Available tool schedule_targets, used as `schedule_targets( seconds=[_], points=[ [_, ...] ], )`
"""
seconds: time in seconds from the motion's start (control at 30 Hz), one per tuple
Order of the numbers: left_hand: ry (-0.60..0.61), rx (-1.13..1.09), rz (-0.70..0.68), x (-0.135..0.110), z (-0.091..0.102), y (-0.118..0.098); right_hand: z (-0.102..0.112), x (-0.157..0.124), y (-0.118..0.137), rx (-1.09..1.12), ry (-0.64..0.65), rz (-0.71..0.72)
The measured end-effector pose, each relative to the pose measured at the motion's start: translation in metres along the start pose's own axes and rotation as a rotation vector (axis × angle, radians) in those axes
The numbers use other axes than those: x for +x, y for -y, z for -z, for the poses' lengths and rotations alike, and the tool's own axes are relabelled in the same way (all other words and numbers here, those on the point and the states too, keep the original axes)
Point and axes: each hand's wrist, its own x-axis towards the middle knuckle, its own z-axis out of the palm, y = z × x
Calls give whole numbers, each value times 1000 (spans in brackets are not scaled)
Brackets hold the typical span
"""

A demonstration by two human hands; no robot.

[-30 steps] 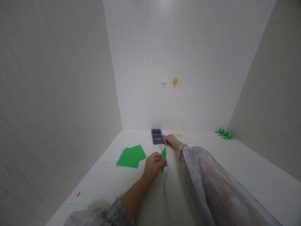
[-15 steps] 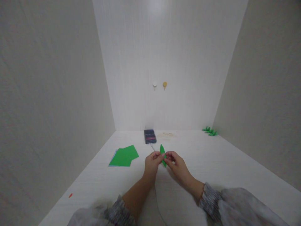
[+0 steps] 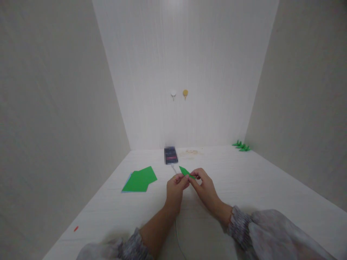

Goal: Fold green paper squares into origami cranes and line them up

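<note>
Over the middle of the white table (image 3: 265,187), both hands pinch a small folded piece of green paper (image 3: 185,171). My left hand (image 3: 175,186) grips its left end with closed fingers. My right hand (image 3: 204,186) grips its right end, fingers pressed together. The paper lies almost level between them, tilted slightly down to the right. A dark phone (image 3: 170,155) stands behind the hands near the back wall, with a white cable (image 3: 177,240) running from it toward me.
A stack of flat green paper sheets (image 3: 139,179) lies to the left of the hands. Several small green folded pieces (image 3: 241,146) sit at the back right corner. Two round hooks (image 3: 179,94) hang on the back wall. A red scrap (image 3: 76,228) lies near the left edge.
My right hand drew back from the phone and joined the left on the green paper. The paper turned from upright to nearly level. The view shifted right.
</note>
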Motion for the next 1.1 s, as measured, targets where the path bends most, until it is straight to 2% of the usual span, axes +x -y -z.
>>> schedule_targets(
  seconds=[0.33,0.43,0.53,0.67,0.87,0.97,1.1],
  points=[
    [49,-5,28,0,4,10,1,-1,-17,58,12,-77],
    [116,25,4,0,7,11,0,-2,-24,84,31,-103],
    [118,49,-15,1,10,14,-2,-3,-31,138,37,-165],
    [89,73,3,3,13,18,-5,-2,-34,253,65,-289],
    [109,188,-54,3,18,21,-6,-3,-34,534,205,-424],
    [95,219,-56,3,19,22,-6,-5,-37,553,240,-423],
    [91,204,-50,3,16,21,-4,-7,-39,466,212,-307]
  ],
)
